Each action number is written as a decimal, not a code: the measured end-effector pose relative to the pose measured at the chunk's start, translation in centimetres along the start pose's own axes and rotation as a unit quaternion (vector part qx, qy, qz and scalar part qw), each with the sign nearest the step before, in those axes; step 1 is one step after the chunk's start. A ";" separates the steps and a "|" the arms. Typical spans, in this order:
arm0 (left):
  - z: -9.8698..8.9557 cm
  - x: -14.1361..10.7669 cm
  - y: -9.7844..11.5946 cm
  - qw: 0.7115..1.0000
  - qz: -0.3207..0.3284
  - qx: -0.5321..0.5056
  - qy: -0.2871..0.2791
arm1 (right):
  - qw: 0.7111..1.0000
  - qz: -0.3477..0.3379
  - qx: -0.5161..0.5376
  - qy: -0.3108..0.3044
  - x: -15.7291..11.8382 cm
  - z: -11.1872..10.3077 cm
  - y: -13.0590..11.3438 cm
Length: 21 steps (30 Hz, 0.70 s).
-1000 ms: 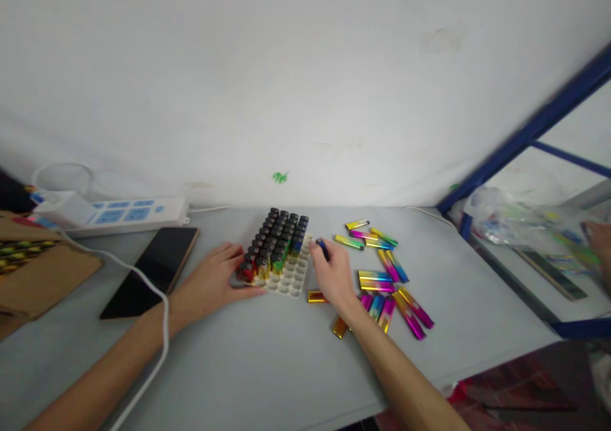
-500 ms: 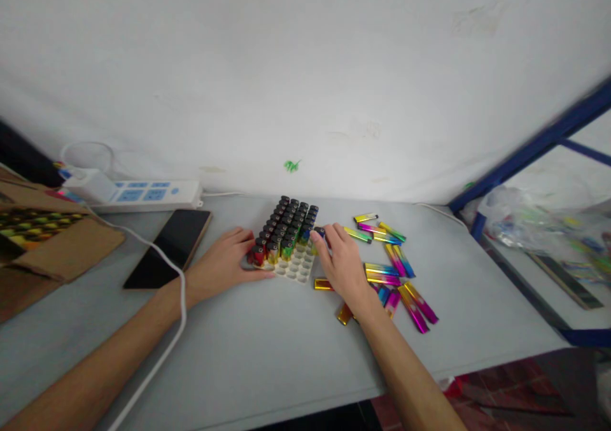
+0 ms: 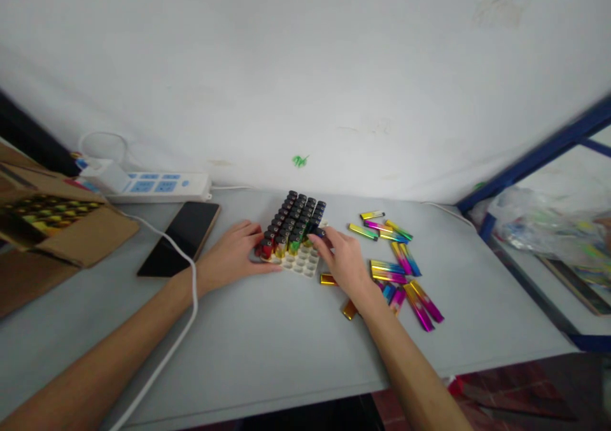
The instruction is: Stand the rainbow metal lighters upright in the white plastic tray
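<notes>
A pale tray with round holes [image 3: 305, 263] lies on the table, filled over its back and left part with rows of upright lighters [image 3: 296, 218] with black tops and coloured, see-through bodies. My left hand [image 3: 233, 251] grips the tray's near left corner, fingers against the red lighters and thumb along the front edge. Between the thumb and fingers of my right hand [image 3: 344, 258] is a black-topped lighter [image 3: 319, 232], over the right side of the tray. Its lower part is mostly hidden. Shiny multicoloured lighters [image 3: 389, 270] lie loose to the right, some partly under my right wrist.
Left of the tray are a black phone [image 3: 179, 240], a white power strip [image 3: 165, 187] and an open cardboard box [image 3: 107, 233] holding yellow-and-black items. A white cable [image 3: 193, 291] crosses above my left forearm. A blue metal frame [image 3: 529, 157] and plastic bags [image 3: 520, 218] stand at right.
The view has shifted slightly, moving most things rightward in the picture. My right hand has brought its lighter closer to the standing rows. My left hand stays at the tray's corner.
</notes>
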<state>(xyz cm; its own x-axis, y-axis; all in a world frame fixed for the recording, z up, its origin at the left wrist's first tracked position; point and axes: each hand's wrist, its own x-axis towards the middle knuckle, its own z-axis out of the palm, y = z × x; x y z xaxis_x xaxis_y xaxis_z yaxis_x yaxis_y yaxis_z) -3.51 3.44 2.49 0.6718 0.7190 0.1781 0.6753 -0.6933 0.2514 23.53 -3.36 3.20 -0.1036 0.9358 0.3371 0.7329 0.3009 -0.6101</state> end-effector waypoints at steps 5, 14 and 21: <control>-0.1 0.0 0.1 1.000 -0.005 -0.005 -0.005 | 0.992 0.021 -0.113 -0.052 0.5 0.0 -0.5; -0.1 0.4 -0.3 0.999 -0.017 -0.026 -0.017 | 0.982 0.027 -0.171 -0.069 0.2 -0.4 -1.8; -0.7 0.4 0.0 0.999 -0.029 -0.006 -0.022 | 0.982 0.088 -0.128 0.107 -1.8 -6.1 2.9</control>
<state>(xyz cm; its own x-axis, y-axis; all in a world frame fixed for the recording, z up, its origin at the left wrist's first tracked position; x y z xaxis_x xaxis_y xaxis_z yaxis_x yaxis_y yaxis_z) -3.45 3.79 3.20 0.6450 0.7546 0.1202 0.7100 -0.6500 0.2710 29.96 -5.32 5.16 0.1638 0.9012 0.4013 0.8742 0.0559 -0.4823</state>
